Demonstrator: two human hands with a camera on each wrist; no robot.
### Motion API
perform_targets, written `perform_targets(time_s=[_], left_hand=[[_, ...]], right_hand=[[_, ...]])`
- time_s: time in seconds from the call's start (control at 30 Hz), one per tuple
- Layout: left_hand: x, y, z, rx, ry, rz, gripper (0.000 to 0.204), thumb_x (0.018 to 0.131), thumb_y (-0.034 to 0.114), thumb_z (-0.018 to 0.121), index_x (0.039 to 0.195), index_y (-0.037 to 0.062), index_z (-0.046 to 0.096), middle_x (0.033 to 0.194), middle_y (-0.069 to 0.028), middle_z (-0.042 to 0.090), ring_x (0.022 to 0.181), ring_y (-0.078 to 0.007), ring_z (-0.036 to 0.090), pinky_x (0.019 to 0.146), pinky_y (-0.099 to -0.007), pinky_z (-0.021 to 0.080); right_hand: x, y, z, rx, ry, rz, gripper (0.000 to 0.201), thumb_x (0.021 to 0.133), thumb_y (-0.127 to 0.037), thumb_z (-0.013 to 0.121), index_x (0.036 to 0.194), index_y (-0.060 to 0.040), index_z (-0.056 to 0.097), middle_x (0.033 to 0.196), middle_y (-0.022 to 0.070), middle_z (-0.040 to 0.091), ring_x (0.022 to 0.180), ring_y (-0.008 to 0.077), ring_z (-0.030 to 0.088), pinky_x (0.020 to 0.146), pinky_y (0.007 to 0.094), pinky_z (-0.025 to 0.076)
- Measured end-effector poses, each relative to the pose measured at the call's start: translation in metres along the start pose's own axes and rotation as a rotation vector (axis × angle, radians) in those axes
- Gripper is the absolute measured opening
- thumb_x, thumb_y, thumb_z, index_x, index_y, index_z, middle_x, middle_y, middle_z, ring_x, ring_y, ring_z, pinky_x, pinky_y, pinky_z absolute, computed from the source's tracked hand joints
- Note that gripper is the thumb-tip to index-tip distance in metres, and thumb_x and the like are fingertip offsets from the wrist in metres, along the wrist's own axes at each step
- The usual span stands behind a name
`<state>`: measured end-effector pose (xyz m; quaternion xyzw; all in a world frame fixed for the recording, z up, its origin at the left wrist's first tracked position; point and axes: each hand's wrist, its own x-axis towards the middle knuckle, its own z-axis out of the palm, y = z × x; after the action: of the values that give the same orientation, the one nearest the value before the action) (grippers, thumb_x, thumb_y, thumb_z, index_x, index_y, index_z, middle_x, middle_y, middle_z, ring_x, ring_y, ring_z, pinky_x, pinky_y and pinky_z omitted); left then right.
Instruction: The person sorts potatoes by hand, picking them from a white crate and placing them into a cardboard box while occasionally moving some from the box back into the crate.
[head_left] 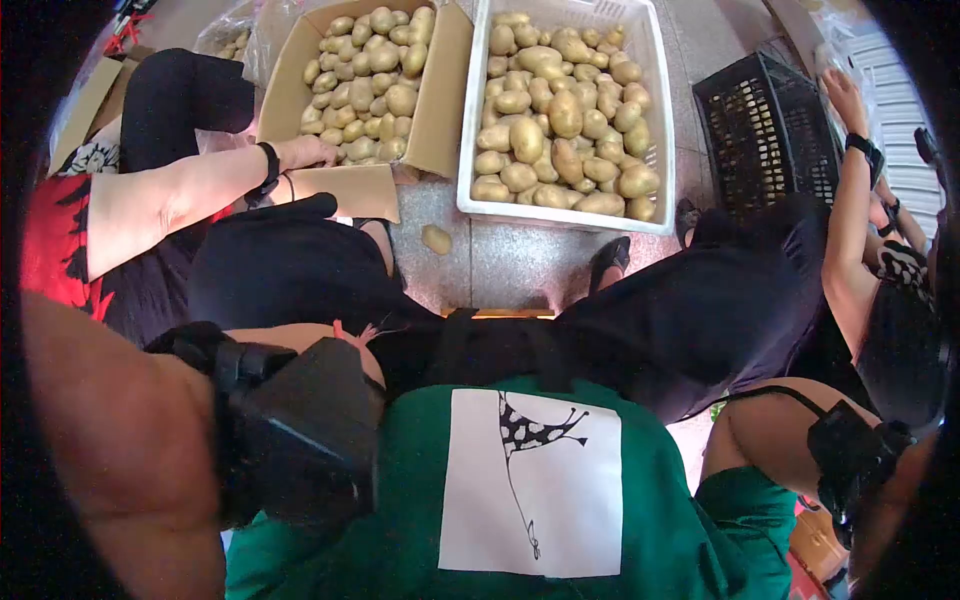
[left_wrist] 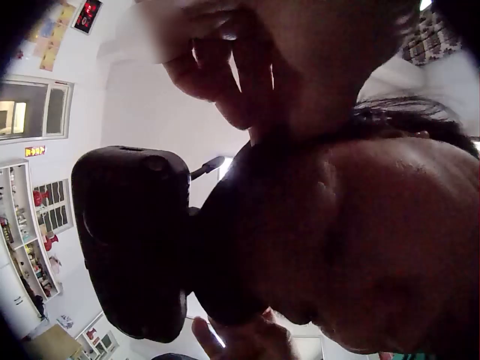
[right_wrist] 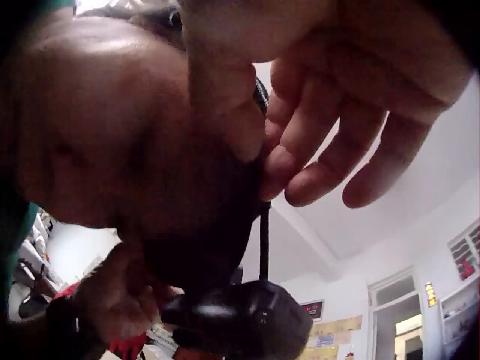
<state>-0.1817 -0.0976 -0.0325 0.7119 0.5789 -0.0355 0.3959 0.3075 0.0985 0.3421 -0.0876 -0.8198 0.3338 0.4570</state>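
Note:
Both my hands are raised beside the head. In the left wrist view my left hand (left_wrist: 300,67) is at the top, its bent fingers close to the dark headband; I cannot tell whether they grip it. The black head camera (left_wrist: 135,240) sits at the front of the headband. In the right wrist view my right hand (right_wrist: 345,82) pinches the head camera's black strap (right_wrist: 264,240) between thumb and forefinger, the other fingers hanging loosely bent. From the head view, both hands are out of sight; black wrist cameras (head_left: 300,430) show on the forearms.
On the floor stand a cardboard box (head_left: 440,110) and a white crate (head_left: 468,150), both filled with potatoes. One loose potato (head_left: 436,238) lies between them and my lap. A black crate (head_left: 770,130) stands right. People sit at both sides, one reaching into the cardboard box.

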Motion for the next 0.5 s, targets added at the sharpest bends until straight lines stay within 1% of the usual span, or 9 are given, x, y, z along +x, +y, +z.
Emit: perform_targets(time_s=[0.13,0.2,0.23,0.27,0.3,0.33,0.4,0.47,0.5], left_hand=[[-0.011,0.002,-0.016,-0.024,0.003,-0.024,0.010,0.078,0.013,0.045,0.079,0.0083,0.054,0.080,-0.0049,0.053,0.072,-0.0179,0.048,0.066,-0.0295,0.040],[-0.033,0.009,-0.031,-0.066,0.021,-0.024,0.011,0.078,0.014,0.045,0.082,0.0070,0.053,0.084,-0.0061,0.052,0.076,-0.0191,0.048,0.068,-0.0304,0.039],[-0.042,0.009,-0.047,-0.091,0.043,-0.017,0.012,0.079,0.014,0.045,0.083,0.0064,0.053,0.085,-0.0067,0.052,0.078,-0.0196,0.048,0.070,-0.0308,0.039],[-0.052,0.021,-0.064,-0.127,0.083,0.006,0.013,0.079,0.014,0.045,0.085,0.0058,0.053,0.087,-0.0073,0.052,0.080,-0.0202,0.048,0.071,-0.0312,0.038],[-0.062,0.042,-0.084,-0.179,0.150,0.062,0.014,0.080,0.014,0.045,0.086,0.0052,0.053,0.089,-0.0079,0.052,0.081,-0.0207,0.047,0.073,-0.0317,0.038],[-0.064,0.074,-0.108,-0.262,0.241,0.152,0.015,0.080,0.015,0.045,0.088,0.0046,0.053,0.090,-0.0085,0.052,0.083,-0.0213,0.047,0.074,-0.0321,0.038],[-0.077,0.148,-0.144,-0.425,0.395,0.384,0.017,0.081,0.015,0.046,0.091,0.0034,0.052,0.094,-0.0097,0.052,0.087,-0.0224,0.047,0.077,-0.0330,0.037],[-0.087,0.218,-0.166,-0.590,0.507,0.625,0.019,0.081,0.015,0.046,0.094,0.0021,0.052,0.097,-0.0109,0.051,0.090,-0.0235,0.046,0.080,-0.0338,0.036],[-0.092,0.253,-0.170,-0.674,0.526,0.746,0.020,0.082,0.016,0.046,0.095,0.0015,0.051,0.099,-0.0115,0.051,0.092,-0.0240,0.046,0.082,-0.0343,0.036]], right_hand=[[0.008,0.009,-0.003,-0.024,0.016,0.017,0.021,0.082,-0.008,0.052,0.100,0.0023,0.056,0.095,0.0094,0.060,0.090,0.0160,0.055,0.083,0.0266,0.041],[0.013,0.010,-0.001,-0.014,0.022,0.010,0.021,0.083,-0.008,0.051,0.100,0.0024,0.056,0.095,0.0096,0.060,0.090,0.0162,0.055,0.083,0.0268,0.041],[0.015,0.011,0.001,-0.016,0.024,0.005,0.021,0.083,-0.008,0.051,0.100,0.0025,0.056,0.095,0.0098,0.060,0.090,0.0164,0.055,0.083,0.0269,0.041],[0.016,0.008,0.002,-0.014,0.025,0.005,0.021,0.083,-0.008,0.051,0.100,0.0026,0.056,0.095,0.0099,0.059,0.091,0.0165,0.055,0.084,0.0270,0.041],[0.014,0.008,0.001,-0.019,0.023,0.012,0.021,0.083,-0.008,0.050,0.100,0.0026,0.055,0.095,0.0101,0.059,0.091,0.0166,0.055,0.084,0.0271,0.041],[0.008,0.006,0.000,-0.021,0.028,0.018,0.021,0.083,-0.008,0.050,0.100,0.0027,0.055,0.095,0.0102,0.059,0.091,0.0168,0.055,0.084,0.0272,0.041],[0.012,0.006,-0.006,-0.031,0.038,0.015,0.021,0.083,-0.008,0.050,0.101,0.0028,0.055,0.096,0.0105,0.059,0.091,0.0170,0.055,0.084,0.0274,0.041],[0.013,0.005,-0.005,-0.024,0.044,0.008,0.021,0.084,-0.008,0.049,0.101,0.0029,0.055,0.096,0.0107,0.059,0.091,0.0173,0.055,0.084,0.0276,0.041],[0.013,0.005,-0.004,-0.018,0.046,0.002,0.021,0.084,-0.008,0.049,0.101,0.0030,0.055,0.096,0.0109,0.059,0.092,0.0174,0.055,0.085,0.0277,0.041]])
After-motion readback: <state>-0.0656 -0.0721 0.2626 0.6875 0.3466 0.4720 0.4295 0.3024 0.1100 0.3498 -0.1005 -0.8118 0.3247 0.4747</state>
